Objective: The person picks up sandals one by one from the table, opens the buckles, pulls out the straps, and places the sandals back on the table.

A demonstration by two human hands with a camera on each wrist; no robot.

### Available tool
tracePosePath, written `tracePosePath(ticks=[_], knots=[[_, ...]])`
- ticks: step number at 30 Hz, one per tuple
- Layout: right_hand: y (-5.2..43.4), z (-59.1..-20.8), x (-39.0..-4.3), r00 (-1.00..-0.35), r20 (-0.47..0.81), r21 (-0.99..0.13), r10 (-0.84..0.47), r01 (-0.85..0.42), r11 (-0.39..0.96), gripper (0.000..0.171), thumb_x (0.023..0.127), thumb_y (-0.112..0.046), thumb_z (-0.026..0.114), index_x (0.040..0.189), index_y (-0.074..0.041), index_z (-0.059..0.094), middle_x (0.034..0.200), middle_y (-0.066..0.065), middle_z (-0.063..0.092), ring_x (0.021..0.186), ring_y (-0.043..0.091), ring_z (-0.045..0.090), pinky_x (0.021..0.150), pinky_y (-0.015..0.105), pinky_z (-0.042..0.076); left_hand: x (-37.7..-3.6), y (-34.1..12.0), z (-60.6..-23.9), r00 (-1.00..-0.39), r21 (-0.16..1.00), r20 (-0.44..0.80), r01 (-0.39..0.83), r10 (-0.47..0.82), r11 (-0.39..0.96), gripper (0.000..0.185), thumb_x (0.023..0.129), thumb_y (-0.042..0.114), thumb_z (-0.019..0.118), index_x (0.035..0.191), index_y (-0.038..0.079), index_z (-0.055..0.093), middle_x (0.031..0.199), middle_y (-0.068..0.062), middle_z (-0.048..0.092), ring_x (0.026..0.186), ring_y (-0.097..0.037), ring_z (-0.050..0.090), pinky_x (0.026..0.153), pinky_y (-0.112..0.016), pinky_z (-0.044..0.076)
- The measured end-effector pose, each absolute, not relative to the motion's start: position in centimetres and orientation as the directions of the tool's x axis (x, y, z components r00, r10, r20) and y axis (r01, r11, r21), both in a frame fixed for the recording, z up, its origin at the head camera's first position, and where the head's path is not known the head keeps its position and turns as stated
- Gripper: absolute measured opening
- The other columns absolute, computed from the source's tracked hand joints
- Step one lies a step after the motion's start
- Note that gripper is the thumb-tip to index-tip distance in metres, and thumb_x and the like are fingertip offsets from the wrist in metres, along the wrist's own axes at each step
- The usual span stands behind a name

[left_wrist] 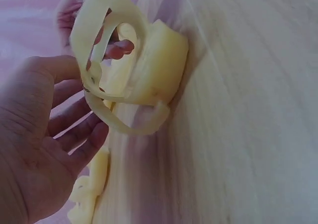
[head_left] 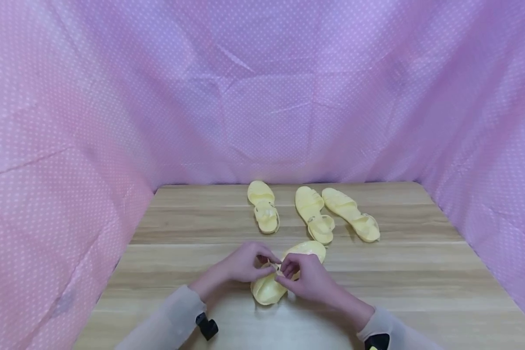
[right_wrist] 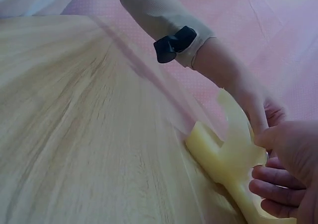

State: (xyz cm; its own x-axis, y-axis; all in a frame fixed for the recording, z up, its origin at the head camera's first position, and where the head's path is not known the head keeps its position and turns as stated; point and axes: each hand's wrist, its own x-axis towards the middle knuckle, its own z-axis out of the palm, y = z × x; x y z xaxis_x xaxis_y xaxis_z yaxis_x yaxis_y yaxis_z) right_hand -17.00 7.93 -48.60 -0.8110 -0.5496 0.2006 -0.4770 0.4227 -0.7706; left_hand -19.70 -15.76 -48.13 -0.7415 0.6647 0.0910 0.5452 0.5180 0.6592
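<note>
A pale yellow sandal (head_left: 269, 287) lies on the wooden table (head_left: 420, 272) right in front of me. Both hands work on its strap. My left hand (head_left: 245, 265) pinches the strap from the left; my right hand (head_left: 304, 277) pinches it from the right, fingertips nearly meeting. In the left wrist view the strap (left_wrist: 107, 60) loops up from the sandal's heel (left_wrist: 159, 60) beside my left hand (left_wrist: 44, 134). The right wrist view shows the sandal (right_wrist: 223, 159) with my right hand (right_wrist: 285, 172) curled against it and my left forearm (right_wrist: 208, 60) beyond.
Three more yellow sandals stand farther back on the table: one (head_left: 263, 206) to the left, a second (head_left: 315, 214) in the middle and a third (head_left: 351, 214) to the right. Pink dotted cloth (head_left: 262, 97) walls the table on three sides.
</note>
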Motion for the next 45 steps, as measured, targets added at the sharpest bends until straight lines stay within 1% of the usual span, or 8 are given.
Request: tracePosePath(ticks=[5, 11, 17, 23, 31, 35, 39, 45], knots=[[8.1, -48.7, -16.8, -0.837, 0.161, -0.810, -0.523, -0.415, 0.415, 0.007, 0.091, -0.015, 0.083, 0.091, -0.014, 0.076, 0.084, -0.008, 0.076, 0.077, 0.001, 0.069, 0.079, 0.030, 0.064, -20.5, -15.5, -48.5, -0.705, 0.726, 0.045, 0.510, 0.708, 0.461, 0.015, 0.096, 0.014, 0.077, 0.110, 0.014, 0.084, 0.097, 0.002, 0.078, 0.087, -0.004, 0.065, 0.081, -0.019, 0.057], [8.3, -49.3, -17.0, -0.828, 0.159, -0.822, -0.538, -0.413, 0.392, 0.009, 0.090, -0.014, 0.084, 0.091, -0.014, 0.075, 0.084, -0.009, 0.075, 0.078, 0.001, 0.069, 0.078, 0.031, 0.064, -21.2, -15.5, -49.0, -0.670, 0.788, 0.012, 0.463, 0.742, 0.406, 0.014, 0.099, 0.009, 0.072, 0.108, 0.010, 0.082, 0.103, -0.002, 0.080, 0.096, 0.002, 0.067, 0.090, -0.021, 0.059], [8.5, -49.5, -17.2, -0.806, 0.207, -0.807, -0.554, -0.461, 0.370, 0.018, 0.089, -0.008, 0.083, 0.087, -0.021, 0.070, 0.081, -0.011, 0.072, 0.076, 0.001, 0.068, 0.077, 0.033, 0.064, -21.0, -15.9, -48.9, -0.710, 0.819, 0.008, 0.409, 0.705, 0.402, 0.012, 0.099, 0.006, 0.072, 0.106, 0.009, 0.081, 0.103, -0.004, 0.079, 0.099, 0.000, 0.069, 0.093, -0.022, 0.059], [8.1, -49.2, -17.2, -0.832, 0.216, -0.805, -0.511, -0.448, 0.388, 0.014, 0.091, -0.009, 0.080, 0.087, -0.021, 0.074, 0.082, -0.011, 0.075, 0.076, 0.000, 0.069, 0.080, 0.029, 0.063, -21.0, -15.8, -48.9, -0.730, 0.842, 0.012, 0.376, 0.684, 0.387, 0.012, 0.097, 0.006, 0.074, 0.106, 0.007, 0.081, 0.104, -0.006, 0.080, 0.097, -0.001, 0.071, 0.092, -0.023, 0.061], [8.2, -49.2, -17.1, -0.814, 0.223, -0.811, -0.536, -0.460, 0.362, 0.018, 0.088, -0.004, 0.081, 0.084, -0.017, 0.070, 0.078, -0.007, 0.073, 0.073, 0.000, 0.067, 0.071, 0.032, 0.063, -21.0, -15.9, -49.1, -0.720, 0.833, 0.054, 0.415, 0.692, 0.367, 0.011, 0.096, 0.006, 0.074, 0.104, 0.006, 0.081, 0.102, -0.007, 0.080, 0.097, -0.001, 0.070, 0.091, -0.024, 0.062], [8.2, -49.3, -17.1, -0.820, 0.222, -0.807, -0.527, -0.458, 0.372, 0.021, 0.087, -0.004, 0.080, 0.082, -0.020, 0.068, 0.077, -0.010, 0.071, 0.073, 0.000, 0.067, 0.073, 0.031, 0.063, -21.0, -15.9, -49.1, -0.721, 0.818, 0.077, 0.440, 0.688, 0.370, 0.011, 0.096, 0.007, 0.075, 0.104, 0.007, 0.082, 0.102, -0.006, 0.080, 0.097, -0.001, 0.068, 0.092, -0.027, 0.062], [7.8, -49.4, -17.3, -0.837, 0.247, -0.801, -0.489, -0.460, 0.383, 0.019, 0.089, -0.006, 0.080, 0.081, -0.021, 0.071, 0.076, -0.012, 0.072, 0.073, -0.001, 0.066, 0.076, 0.029, 0.063, -20.9, -15.8, -49.0, -0.725, 0.814, 0.077, 0.443, 0.685, 0.377, 0.012, 0.095, 0.007, 0.075, 0.104, 0.007, 0.082, 0.103, -0.006, 0.081, 0.097, -0.001, 0.069, 0.093, -0.026, 0.061], [7.5, -49.6, -17.4, -0.831, 0.267, -0.782, -0.487, -0.483, 0.395, 0.020, 0.087, -0.007, 0.081, 0.077, -0.020, 0.071, 0.071, -0.012, 0.071, 0.070, -0.003, 0.065, 0.071, 0.028, 0.063, -21.1, -15.9, -48.8, -0.715, 0.817, 0.079, 0.445, 0.694, 0.365, 0.012, 0.096, 0.007, 0.074, 0.105, 0.006, 0.082, 0.103, -0.008, 0.081, 0.099, -0.004, 0.071, 0.094, -0.025, 0.061]])
